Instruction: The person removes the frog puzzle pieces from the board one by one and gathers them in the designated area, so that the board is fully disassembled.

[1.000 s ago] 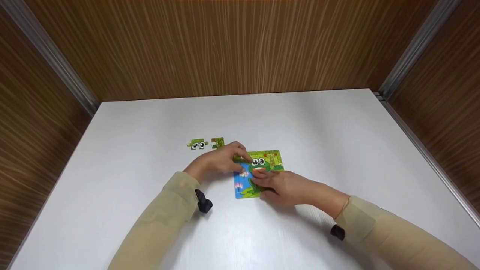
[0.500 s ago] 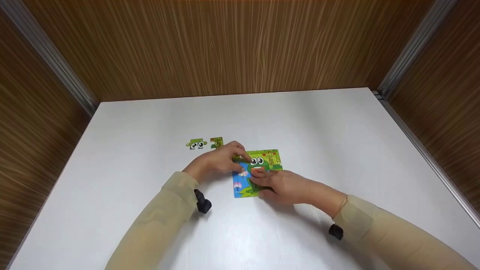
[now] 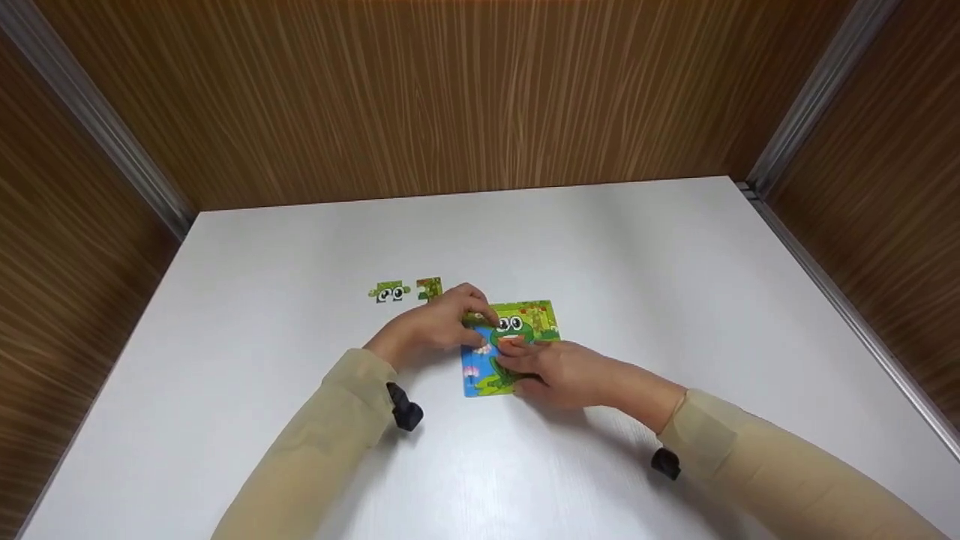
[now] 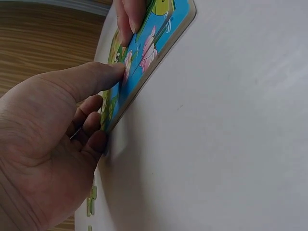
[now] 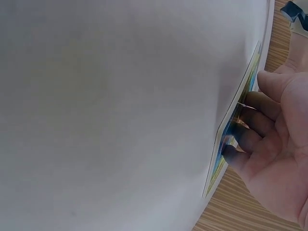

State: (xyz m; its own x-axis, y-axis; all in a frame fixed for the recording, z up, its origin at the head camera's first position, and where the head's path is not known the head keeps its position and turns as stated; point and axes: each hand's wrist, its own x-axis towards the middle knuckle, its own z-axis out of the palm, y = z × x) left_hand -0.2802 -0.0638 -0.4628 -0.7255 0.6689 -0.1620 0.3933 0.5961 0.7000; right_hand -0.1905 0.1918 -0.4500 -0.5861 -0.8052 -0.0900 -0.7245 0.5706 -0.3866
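Observation:
A square jigsaw puzzle (image 3: 476,379) with a green frog, blue water and pink flowers lies flat on the table. Touching its upper left part, my left hand (image 3: 442,319) has a fingertip by the frog's eyes and the thumb on the blue area. In the left wrist view the other fingers of that hand (image 4: 48,120) bend at the board's edge. My right hand (image 3: 566,375) rests its fingers on the frog's mouth and body, covering the lower right part. The right wrist view shows the board's edge (image 5: 211,168) beside those fingers.
Two loose puzzle pieces lie left of the board: one with frog eyes (image 3: 390,292) and one green and brown (image 3: 430,288), close to the left hand. The white table (image 3: 637,247) ends at wood-grain panels (image 3: 480,97) at the back and sides.
The whole view shifts slightly. Both hands keep about the same places on the puzzle, and the loose pieces stay put.

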